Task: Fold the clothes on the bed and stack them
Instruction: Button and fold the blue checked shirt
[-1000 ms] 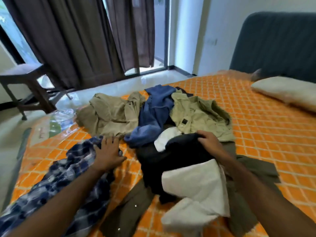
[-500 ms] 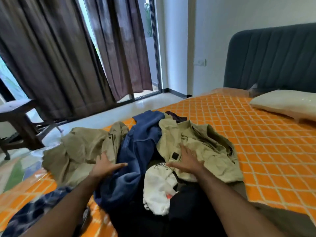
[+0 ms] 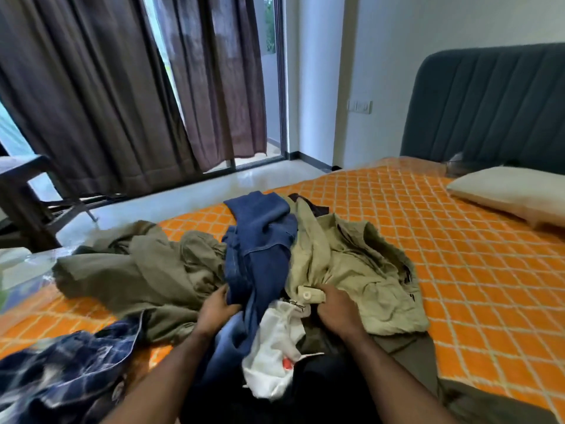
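A loose heap of clothes lies on the orange patterned bed [image 3: 458, 270]. My left hand [image 3: 215, 310] grips the blue jeans [image 3: 260, 249] in the middle of the heap. My right hand [image 3: 336, 310] is closed on the cuff of a light khaki shirt [image 3: 351, 264]. An olive garment [image 3: 137, 270] spreads to the left. A white garment [image 3: 275, 356] lies between my forearms over dark clothing. A blue plaid shirt [image 3: 61, 377] sits at the near left.
A pale pillow [image 3: 504, 191] rests against the dark blue headboard [image 3: 489, 111] at the right. Brown curtains [image 3: 107, 102] hang over glass doors beyond the bed. A dark wooden chair [image 3: 24, 191] stands on the floor at the left.
Both hands have slid back toward me and closed on cloth: the left on the blue jeans, the right on the khaki shirt's cuff. The view has tilted up slightly.
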